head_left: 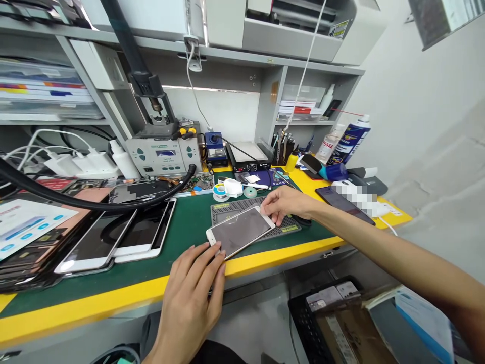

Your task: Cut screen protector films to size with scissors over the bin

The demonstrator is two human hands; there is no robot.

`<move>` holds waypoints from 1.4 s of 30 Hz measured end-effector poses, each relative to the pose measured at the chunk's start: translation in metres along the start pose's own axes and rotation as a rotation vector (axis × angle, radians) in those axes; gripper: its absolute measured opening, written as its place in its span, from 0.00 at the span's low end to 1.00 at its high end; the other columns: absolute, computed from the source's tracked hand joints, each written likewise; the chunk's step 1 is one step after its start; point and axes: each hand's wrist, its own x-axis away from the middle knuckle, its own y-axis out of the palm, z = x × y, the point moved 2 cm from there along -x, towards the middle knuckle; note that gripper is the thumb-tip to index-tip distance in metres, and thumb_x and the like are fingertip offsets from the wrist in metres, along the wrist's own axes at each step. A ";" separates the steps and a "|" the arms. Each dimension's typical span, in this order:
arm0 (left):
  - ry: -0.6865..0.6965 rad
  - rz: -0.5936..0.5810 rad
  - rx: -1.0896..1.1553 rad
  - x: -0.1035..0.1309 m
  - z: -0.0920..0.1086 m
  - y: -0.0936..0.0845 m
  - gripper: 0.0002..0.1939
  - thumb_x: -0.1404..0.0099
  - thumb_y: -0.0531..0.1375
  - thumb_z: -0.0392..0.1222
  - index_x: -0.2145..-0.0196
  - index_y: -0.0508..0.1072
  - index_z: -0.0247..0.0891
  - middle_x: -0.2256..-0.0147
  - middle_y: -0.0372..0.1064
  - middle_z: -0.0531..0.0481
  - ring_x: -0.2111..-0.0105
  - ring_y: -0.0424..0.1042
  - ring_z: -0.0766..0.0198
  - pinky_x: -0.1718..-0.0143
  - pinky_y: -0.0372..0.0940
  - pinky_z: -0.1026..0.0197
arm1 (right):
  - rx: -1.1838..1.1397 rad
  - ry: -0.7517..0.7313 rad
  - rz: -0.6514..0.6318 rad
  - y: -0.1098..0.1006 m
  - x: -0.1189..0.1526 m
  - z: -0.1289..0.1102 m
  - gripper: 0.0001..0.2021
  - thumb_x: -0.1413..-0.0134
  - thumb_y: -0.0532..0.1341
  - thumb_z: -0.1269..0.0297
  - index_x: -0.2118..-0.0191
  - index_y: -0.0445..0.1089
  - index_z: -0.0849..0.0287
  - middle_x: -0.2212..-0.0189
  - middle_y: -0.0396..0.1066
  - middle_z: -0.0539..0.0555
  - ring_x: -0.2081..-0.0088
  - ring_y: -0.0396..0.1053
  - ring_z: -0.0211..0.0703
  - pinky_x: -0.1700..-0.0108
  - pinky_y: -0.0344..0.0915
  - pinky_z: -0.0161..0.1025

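A white-framed phone (242, 231) with a dark screen lies tilted over a grey perforated pad (223, 212), near the bench's front edge. My left hand (195, 288) rests its fingertips on the phone's lower left end, fingers stretched out. At the upper right end my right hand (286, 205) pinches the phone's corner between thumb and fingers. Behind the pad are a solder wire spool (220, 191) and a small greenish roll (250, 192).
Several phones and tablets (98, 240) lie at the left, under a thick black hose (113, 206). A control station (162, 156) stands behind. At the right are a dark phone (344, 205), a blue spray can (350, 139) and a yellow bottle (291, 162).
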 end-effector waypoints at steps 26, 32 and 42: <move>-0.054 0.087 0.021 0.005 -0.004 0.000 0.18 0.39 0.65 0.25 0.52 0.75 0.37 0.51 0.76 0.41 0.51 0.74 0.51 0.47 0.70 0.44 | 0.017 -0.008 0.017 0.002 0.006 -0.002 0.14 0.59 0.75 0.65 0.65 0.76 0.65 0.75 0.75 0.53 0.75 0.73 0.39 0.82 0.73 0.30; -0.083 0.068 0.035 0.007 -0.004 -0.001 0.20 0.39 0.65 0.24 0.51 0.74 0.38 0.51 0.76 0.41 0.51 0.74 0.50 0.48 0.70 0.43 | 0.047 -0.008 0.038 0.003 0.006 -0.001 0.12 0.59 0.74 0.66 0.66 0.76 0.64 0.77 0.74 0.53 0.76 0.71 0.38 0.83 0.71 0.29; -0.106 0.047 0.020 0.004 -0.001 -0.003 0.20 0.39 0.65 0.24 0.50 0.73 0.37 0.51 0.75 0.40 0.51 0.72 0.49 0.49 0.70 0.43 | 0.069 0.037 0.020 0.005 0.007 -0.007 0.14 0.58 0.74 0.66 0.64 0.75 0.65 0.76 0.74 0.54 0.77 0.71 0.38 0.82 0.73 0.31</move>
